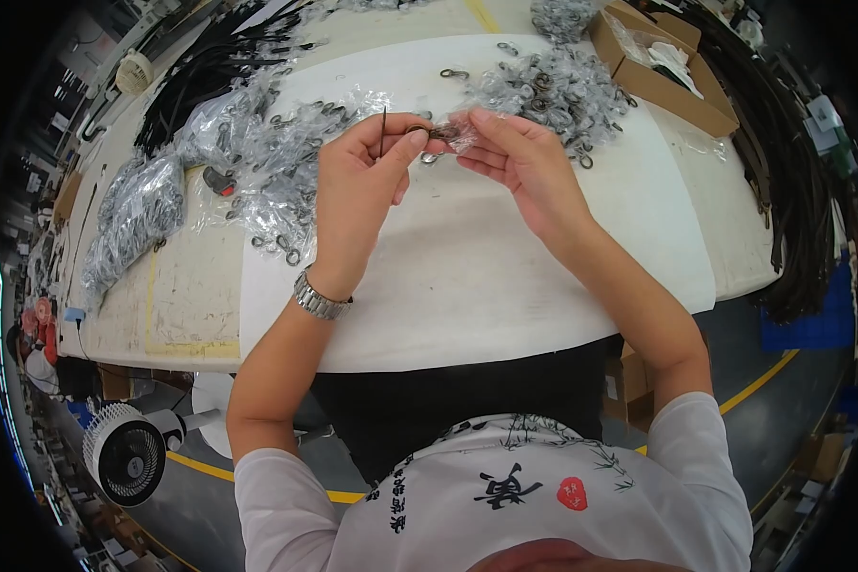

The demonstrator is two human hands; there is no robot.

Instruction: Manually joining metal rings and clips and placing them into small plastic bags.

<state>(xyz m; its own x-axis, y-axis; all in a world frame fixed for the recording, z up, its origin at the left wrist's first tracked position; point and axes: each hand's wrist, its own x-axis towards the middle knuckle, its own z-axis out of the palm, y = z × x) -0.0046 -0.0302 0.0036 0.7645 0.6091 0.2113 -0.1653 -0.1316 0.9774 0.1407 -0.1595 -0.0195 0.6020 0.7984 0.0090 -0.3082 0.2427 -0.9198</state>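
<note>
My left hand [362,186] is closed, thumb and forefinger pinching a small dark metal clasp [437,133]. A thin dark stick-like tool [384,129] stands up between that hand's fingers. Thumb and fingers of my right hand [536,167] close on a small clear plastic wrapper [463,133] around the clasp's far end. Both hands are held above the white sheet [486,296] and nearly meet. Beyond the right hand lies a heap of plastic-wrapped clasps [543,91]; another heap of wrapped clasps [281,176] is left of my left hand.
An open cardboard box [663,91] stands at the far right, beside long dark straps [791,210]. More dark straps [195,86] lie at the far left, behind a full clear bag [138,214]. A fan [133,458] is below the table's left edge.
</note>
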